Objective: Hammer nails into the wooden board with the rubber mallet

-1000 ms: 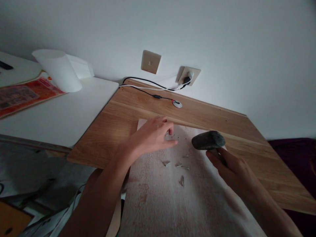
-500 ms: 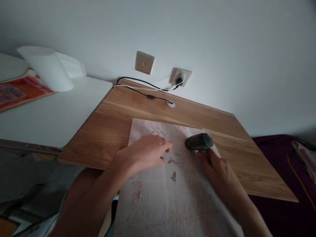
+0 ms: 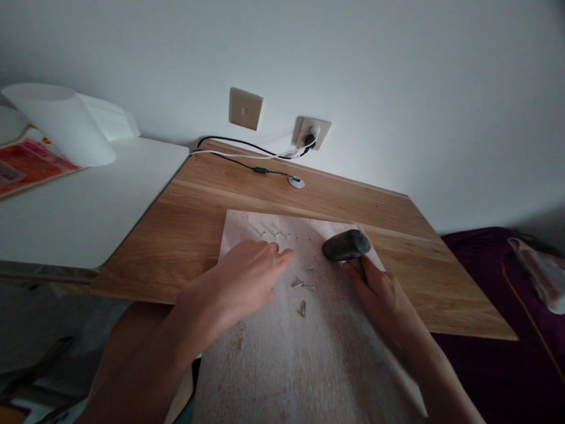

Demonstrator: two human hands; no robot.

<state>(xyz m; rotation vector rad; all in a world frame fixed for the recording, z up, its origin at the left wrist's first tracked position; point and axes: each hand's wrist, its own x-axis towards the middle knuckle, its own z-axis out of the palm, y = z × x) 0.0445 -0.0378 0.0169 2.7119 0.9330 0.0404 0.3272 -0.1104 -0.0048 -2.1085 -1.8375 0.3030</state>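
My right hand [image 3: 385,294] grips the handle of a hammer [image 3: 346,244] with a dark, cylindrical head, held over the right side of a pale, worn board [image 3: 273,365]. My left hand [image 3: 249,271] is above the board's left part, index finger stretched out and the other fingers bent; nothing shows between its fingers. Just beyond it, a short row of nails [image 3: 276,234] stands up from the board near its far edge. Several loose nails [image 3: 303,285] lie between my two hands. Small dark spots mark the board right of the row.
Under the board is a wooden desktop [image 3: 176,235]. Black and white cables [image 3: 247,155] run along its back to a wall socket [image 3: 312,133]. A white table [image 3: 110,200] adjoins at left, bearing a white paper roll [image 3: 66,123] and a red packet [image 3: 30,162]. Purple fabric [image 3: 477,259] lies at right.
The view has shifted slightly to the right. My left hand has drawn back a little to the left, away from the loose nails. My right hand still holds the hammer.
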